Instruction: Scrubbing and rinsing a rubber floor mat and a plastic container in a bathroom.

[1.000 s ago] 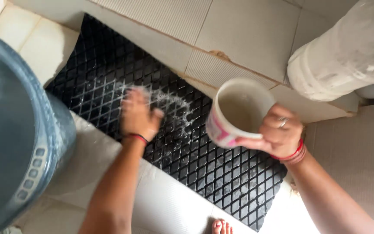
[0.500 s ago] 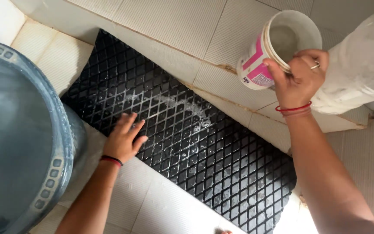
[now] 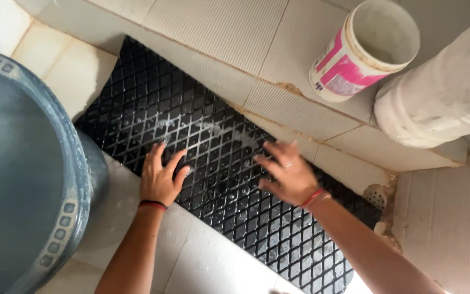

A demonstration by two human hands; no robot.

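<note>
mat (image 3: 213, 163) flat under spread fingers (image 3: 161, 158)

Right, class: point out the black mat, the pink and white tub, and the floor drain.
black mat (image 3: 191, 117): head view, bare diamond-patterned upper part.
pink and white tub (image 3: 344, 68): head view, its outer side wall.
floor drain (image 3: 377, 195): head view, its perforated cover.

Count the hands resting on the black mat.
2. The left hand lies flat near the black mat's near edge; the right hand is spread over its middle, blurred.
</note>
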